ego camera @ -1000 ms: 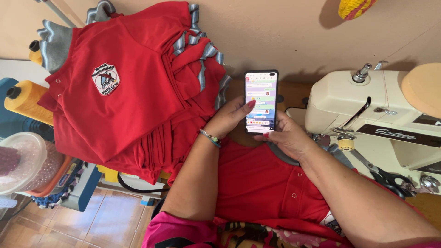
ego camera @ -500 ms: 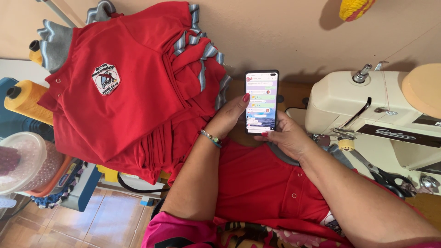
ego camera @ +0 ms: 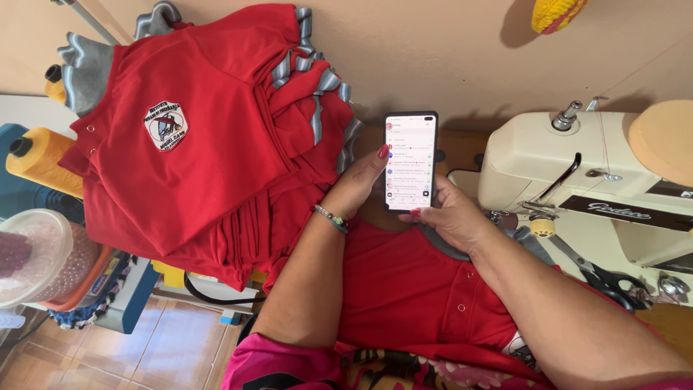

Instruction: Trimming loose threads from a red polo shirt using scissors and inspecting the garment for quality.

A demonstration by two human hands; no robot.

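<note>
One phone [ego camera: 410,160] is gripped by both hands: the left hand [ego camera: 359,184] clasps its left edge, and the right hand [ego camera: 449,217] cradles its lower right side. It stands upright above one red shirt [ego camera: 411,289] spread on the counter. One stack of red shirts [ego camera: 202,137] lies to the left. One sewing machine [ego camera: 577,170] stands to the right, with one pair of scissors [ego camera: 603,274] before it. Two yellow thread cones [ego camera: 40,155] sit at far left.

A stack of red shirts [ego camera: 209,144] lies to my left, a cream sewing machine [ego camera: 577,173] and scissors [ego camera: 606,278] to my right.
</note>
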